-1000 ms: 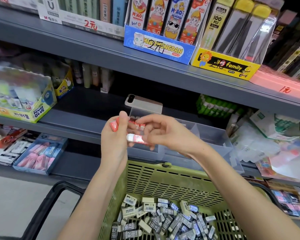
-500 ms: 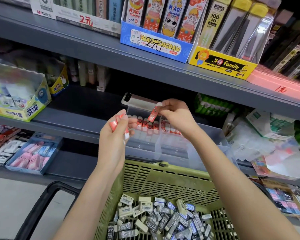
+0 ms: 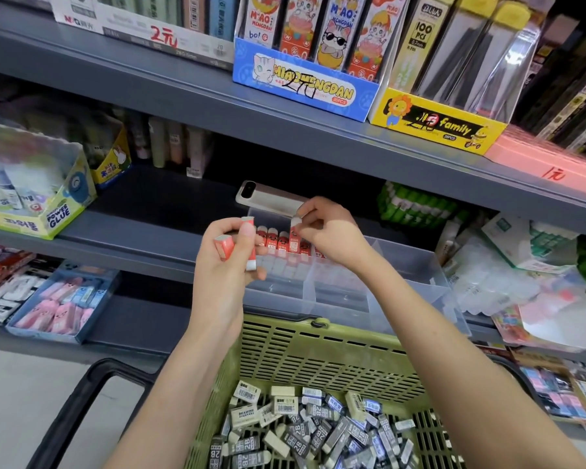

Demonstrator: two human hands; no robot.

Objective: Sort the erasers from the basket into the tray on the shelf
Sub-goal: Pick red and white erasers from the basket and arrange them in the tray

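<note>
Seating previously raised red-sleeved white eraser point(image 3: 295, 233) into clear plastic tray point(image 3: 406, 265), pinching with right hand point(image 3: 332, 233); gripping two more point(image 3: 224, 247) in left hand point(image 3: 222, 275).

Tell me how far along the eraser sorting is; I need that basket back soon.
Done: a row of red erasers stands in the clear tray. In hand: the right hand pinches one red eraser over that row, and the left hand holds two red erasers. Left: the green basket holds a big heap of black and white erasers, so most of the job remains.
</note>
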